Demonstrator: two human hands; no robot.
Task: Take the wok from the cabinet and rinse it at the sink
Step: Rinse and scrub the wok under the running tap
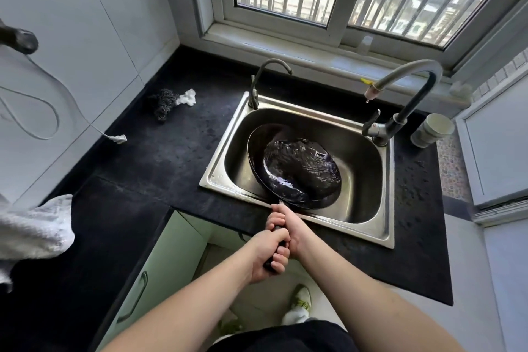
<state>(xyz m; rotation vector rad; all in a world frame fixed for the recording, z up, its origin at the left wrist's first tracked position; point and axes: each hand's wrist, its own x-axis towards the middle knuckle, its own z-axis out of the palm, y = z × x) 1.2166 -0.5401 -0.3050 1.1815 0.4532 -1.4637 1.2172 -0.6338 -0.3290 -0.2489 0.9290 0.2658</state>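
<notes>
The black wok (295, 167) sits tilted inside the steel sink (368, 217), with rippling water pooled in its bowl. Its dark handle runs back over the sink's front rim toward me. My left hand (268, 254) grips the near end of the handle, fingers wrapped round it. My right hand (287, 226) grips the handle just ahead of it, close to the wok's rim. The big curved faucet (408, 94) stands at the sink's back right; a drop hangs from its spout and no stream runs.
A smaller faucet (264, 80) stands at the sink's back left. A dark steel-wool scrubber (164, 103) and white wad lie on the black counter (160, 157). A pale cup (433, 130) stands at right, a white towel (34, 228) at left, an open cabinet door (160, 274) below.
</notes>
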